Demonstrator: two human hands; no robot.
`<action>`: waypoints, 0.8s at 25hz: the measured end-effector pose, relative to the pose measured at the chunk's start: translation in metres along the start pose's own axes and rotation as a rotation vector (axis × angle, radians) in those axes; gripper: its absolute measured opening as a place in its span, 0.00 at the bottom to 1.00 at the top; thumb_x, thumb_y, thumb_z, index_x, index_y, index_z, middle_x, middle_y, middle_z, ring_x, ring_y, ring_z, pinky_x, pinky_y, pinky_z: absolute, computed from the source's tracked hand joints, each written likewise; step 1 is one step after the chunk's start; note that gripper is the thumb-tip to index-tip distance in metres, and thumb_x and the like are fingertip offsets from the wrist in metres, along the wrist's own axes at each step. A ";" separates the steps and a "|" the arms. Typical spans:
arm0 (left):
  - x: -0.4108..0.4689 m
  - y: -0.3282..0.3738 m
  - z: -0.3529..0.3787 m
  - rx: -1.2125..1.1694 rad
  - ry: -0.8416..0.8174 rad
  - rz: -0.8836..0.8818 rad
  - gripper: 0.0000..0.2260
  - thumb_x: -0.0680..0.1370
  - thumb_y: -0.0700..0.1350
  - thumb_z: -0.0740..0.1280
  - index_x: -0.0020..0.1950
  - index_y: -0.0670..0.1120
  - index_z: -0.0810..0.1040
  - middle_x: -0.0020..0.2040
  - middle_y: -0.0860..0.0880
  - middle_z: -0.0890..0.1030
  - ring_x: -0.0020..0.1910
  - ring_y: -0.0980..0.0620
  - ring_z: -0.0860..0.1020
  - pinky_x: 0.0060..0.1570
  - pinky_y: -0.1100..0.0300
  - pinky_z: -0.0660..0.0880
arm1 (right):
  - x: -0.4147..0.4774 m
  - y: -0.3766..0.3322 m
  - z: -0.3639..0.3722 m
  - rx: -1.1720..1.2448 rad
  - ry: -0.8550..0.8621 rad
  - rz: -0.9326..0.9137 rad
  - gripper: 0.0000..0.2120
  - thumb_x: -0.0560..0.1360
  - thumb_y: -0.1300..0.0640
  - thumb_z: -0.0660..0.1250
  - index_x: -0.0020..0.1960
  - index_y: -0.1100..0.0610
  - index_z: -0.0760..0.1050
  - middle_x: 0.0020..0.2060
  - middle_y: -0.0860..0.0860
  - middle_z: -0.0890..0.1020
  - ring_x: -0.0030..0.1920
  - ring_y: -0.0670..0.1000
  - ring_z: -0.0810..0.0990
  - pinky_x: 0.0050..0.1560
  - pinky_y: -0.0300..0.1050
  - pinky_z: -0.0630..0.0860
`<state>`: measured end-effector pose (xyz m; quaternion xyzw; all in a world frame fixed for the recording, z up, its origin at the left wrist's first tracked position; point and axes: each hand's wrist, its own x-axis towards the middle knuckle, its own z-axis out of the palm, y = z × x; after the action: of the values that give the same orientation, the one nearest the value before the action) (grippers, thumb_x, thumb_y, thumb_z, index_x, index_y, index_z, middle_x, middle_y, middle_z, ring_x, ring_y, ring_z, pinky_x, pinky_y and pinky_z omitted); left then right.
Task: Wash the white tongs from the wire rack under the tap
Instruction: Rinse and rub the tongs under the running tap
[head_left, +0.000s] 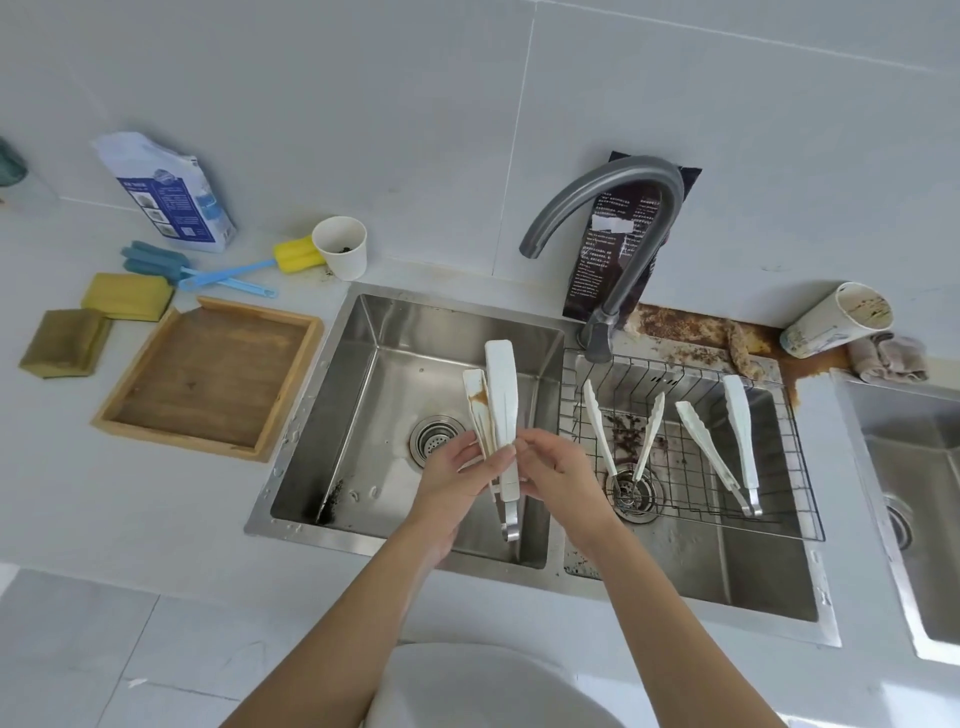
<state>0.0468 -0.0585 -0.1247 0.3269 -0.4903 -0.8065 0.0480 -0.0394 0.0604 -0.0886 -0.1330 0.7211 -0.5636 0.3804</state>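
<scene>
White tongs (501, 400): being held over the left basin (363, 374), tips pointing away and hinge end hanging toward the person. A brown stain is showing on the left arm, so the washing looks not yet done.
Left hand (452, 475): curling round the tongs near their middle, carrying their weight.
Right hand (556, 475): pinching the right arm with its fingertips, seemingly steadying it.
Tap (623, 176): arching with its spout reaching toward this basin, with no water showing.
Wire rack (800, 467): sitting in the right basin, holding the other tongs (740, 415) awaiting their turn.
</scene>
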 end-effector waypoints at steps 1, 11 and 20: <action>0.002 0.000 0.001 -0.006 0.011 0.002 0.21 0.70 0.47 0.78 0.62 0.47 0.80 0.56 0.47 0.85 0.57 0.48 0.82 0.60 0.51 0.76 | 0.002 0.002 -0.002 0.008 -0.025 0.004 0.12 0.82 0.61 0.60 0.58 0.58 0.81 0.53 0.56 0.85 0.55 0.57 0.84 0.59 0.54 0.80; 0.002 0.014 -0.005 -0.095 0.107 -0.021 0.16 0.74 0.41 0.73 0.62 0.45 0.80 0.54 0.50 0.85 0.54 0.54 0.82 0.60 0.57 0.76 | 0.069 -0.028 -0.055 0.172 0.254 0.137 0.20 0.81 0.57 0.62 0.72 0.57 0.65 0.54 0.57 0.82 0.52 0.53 0.85 0.52 0.46 0.81; -0.003 0.020 -0.019 -0.197 0.031 -0.047 0.20 0.75 0.45 0.70 0.65 0.39 0.78 0.55 0.44 0.82 0.55 0.49 0.79 0.62 0.51 0.74 | 0.181 -0.044 -0.100 0.499 0.517 0.474 0.24 0.80 0.46 0.62 0.70 0.58 0.67 0.62 0.59 0.77 0.47 0.59 0.79 0.50 0.54 0.81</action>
<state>0.0554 -0.0816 -0.1129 0.3446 -0.3999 -0.8466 0.0687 -0.2418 0.0052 -0.1134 0.2781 0.6448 -0.6327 0.3264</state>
